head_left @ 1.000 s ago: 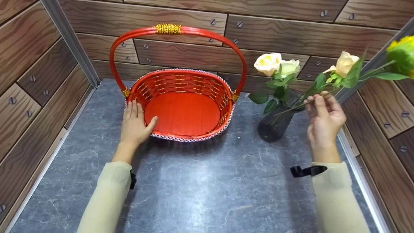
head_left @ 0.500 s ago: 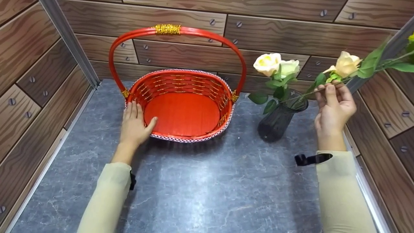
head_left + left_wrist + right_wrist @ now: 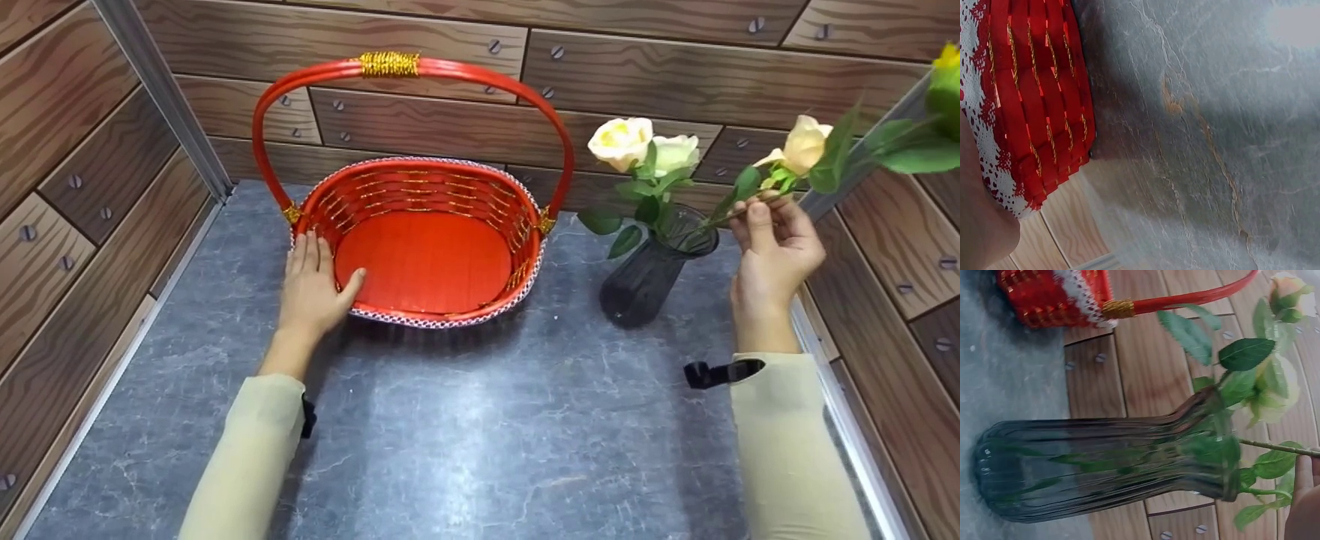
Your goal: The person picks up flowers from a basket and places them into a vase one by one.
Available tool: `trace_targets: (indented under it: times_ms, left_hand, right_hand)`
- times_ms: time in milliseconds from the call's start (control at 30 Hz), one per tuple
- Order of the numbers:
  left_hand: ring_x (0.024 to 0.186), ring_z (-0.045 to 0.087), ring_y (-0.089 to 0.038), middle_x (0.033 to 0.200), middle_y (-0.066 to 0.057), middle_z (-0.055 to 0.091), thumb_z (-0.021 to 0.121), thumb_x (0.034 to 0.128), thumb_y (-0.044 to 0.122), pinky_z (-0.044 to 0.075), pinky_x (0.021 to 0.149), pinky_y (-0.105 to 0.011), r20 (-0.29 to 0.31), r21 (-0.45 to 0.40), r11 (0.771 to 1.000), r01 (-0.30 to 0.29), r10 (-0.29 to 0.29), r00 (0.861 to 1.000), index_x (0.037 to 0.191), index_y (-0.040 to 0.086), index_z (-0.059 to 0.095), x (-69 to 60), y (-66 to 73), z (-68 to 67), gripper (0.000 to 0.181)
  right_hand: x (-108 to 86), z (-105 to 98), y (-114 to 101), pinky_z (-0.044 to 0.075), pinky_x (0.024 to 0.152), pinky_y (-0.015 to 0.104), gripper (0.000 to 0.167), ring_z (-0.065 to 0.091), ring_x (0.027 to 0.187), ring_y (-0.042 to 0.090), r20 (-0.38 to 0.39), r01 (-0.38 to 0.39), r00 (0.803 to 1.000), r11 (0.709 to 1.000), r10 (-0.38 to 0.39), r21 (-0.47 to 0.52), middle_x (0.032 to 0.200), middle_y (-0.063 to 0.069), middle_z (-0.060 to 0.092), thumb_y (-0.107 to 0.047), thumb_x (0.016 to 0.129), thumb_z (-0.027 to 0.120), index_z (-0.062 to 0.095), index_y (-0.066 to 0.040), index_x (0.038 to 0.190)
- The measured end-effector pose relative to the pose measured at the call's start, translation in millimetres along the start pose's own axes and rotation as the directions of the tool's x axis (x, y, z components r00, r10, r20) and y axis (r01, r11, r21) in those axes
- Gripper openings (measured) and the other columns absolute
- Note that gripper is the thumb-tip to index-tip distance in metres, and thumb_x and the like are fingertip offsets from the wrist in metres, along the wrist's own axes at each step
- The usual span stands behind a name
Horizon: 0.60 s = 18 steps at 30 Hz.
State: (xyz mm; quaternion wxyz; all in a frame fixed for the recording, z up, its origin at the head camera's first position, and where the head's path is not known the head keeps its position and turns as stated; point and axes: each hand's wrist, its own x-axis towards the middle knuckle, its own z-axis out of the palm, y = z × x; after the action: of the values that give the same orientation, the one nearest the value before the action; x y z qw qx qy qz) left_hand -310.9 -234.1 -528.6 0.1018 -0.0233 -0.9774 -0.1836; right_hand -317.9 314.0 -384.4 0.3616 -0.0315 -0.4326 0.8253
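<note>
A red woven basket [image 3: 424, 262] with a tall arched handle stands left of centre. My left hand [image 3: 311, 289] rests on its left front rim, fingers straight and thumb apart. In the left wrist view, part of that hand lies by the white lace trim. My right hand [image 3: 776, 251] pinches a thin flower stem [image 3: 1275, 447] above the dark glass vase [image 3: 641, 289]. The stem's lower end reaches the vase mouth. A yellow flower [image 3: 946, 82], cut off by the right edge, appears to belong to this stem. Two pale roses [image 3: 621, 144] and a peach rose [image 3: 806, 146] lean from the vase.
Wood-patterned panels [image 3: 420, 112] enclose the back and both sides. Beneath everything is a grey marbled surface [image 3: 450, 435]. The basket's handle [image 3: 480, 73] rises high between my hands, its top wrapped in gold cord.
My right hand has moved up and slightly right, bringing the stem's end from in front of the vase to its mouth. My left hand and the basket stay put.
</note>
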Motion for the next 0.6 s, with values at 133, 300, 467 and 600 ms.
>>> trace_targets:
  times_ms: [133, 300, 467, 600]
  left_hand:
    - [0.153, 0.005, -0.042, 0.162, -0.03, 0.016, 0.041, 0.0988, 0.06, 0.005, 0.124, -0.054, -0.002, -0.001, 1.0, 0.0, 0.0, 1.0, 0.152, -0.012, 0.022, -0.2, 0.2, -1.1, 0.092]
    - [0.153, 0.006, -0.042, 0.162, -0.03, 0.015, 0.042, 0.0989, 0.059, 0.004, 0.124, -0.053, -0.003, -0.003, 1.0, 0.003, -0.003, 1.0, 0.152, -0.012, 0.022, -0.8, 0.7, -1.4, 0.091]
    - [0.152, 0.009, -0.043, 0.161, -0.031, 0.017, 0.043, 0.0986, 0.058, 0.008, 0.123, -0.054, -0.017, 0.004, 1.0, -0.008, 0.008, 1.0, 0.151, -0.013, 0.025, -0.2, 1.4, -1.1, 0.09]
    - [0.152, 0.008, -0.043, 0.161, -0.03, 0.017, 0.042, 0.0985, 0.059, 0.007, 0.124, -0.053, -0.011, 0.006, 1.0, -0.003, 0.003, 1.0, 0.151, -0.013, 0.025, 0.0, 1.0, -0.9, 0.09]
  right_hand:
    - [-3.9, -8.3, 10.9, 0.061, 0.076, 0.034, 0.029, 0.07, 0.081, 0.029, 0.019, -0.001, 1.0, 0.999, 0.002, -0.04, 0.09, 0.021, 0.066, 0.004, 0.077, 0.08, 0.066, 0.013, 0.102]
    - [-8.4, -18.3, 24.4, 0.06, 0.078, 0.032, 0.025, 0.071, 0.081, 0.026, 0.069, 0.038, 0.997, 0.993, -0.031, -0.116, 0.087, 0.019, 0.068, 0.004, 0.08, 0.077, 0.067, 0.014, 0.101]
    - [-10.9, -24.5, 32.0, 0.06, 0.079, 0.031, 0.017, 0.072, 0.078, 0.023, 0.155, 0.113, 0.984, 0.975, -0.084, -0.193, 0.083, 0.016, 0.071, 0.007, 0.082, 0.075, 0.069, 0.015, 0.096]
    - [-20.1, -18.3, 23.8, 0.058, 0.079, 0.023, 0.015, 0.072, 0.078, 0.015, 0.264, 0.221, 0.956, 0.91, -0.131, -0.351, 0.085, 0.008, 0.075, 0.008, 0.084, 0.073, 0.069, 0.017, 0.096]
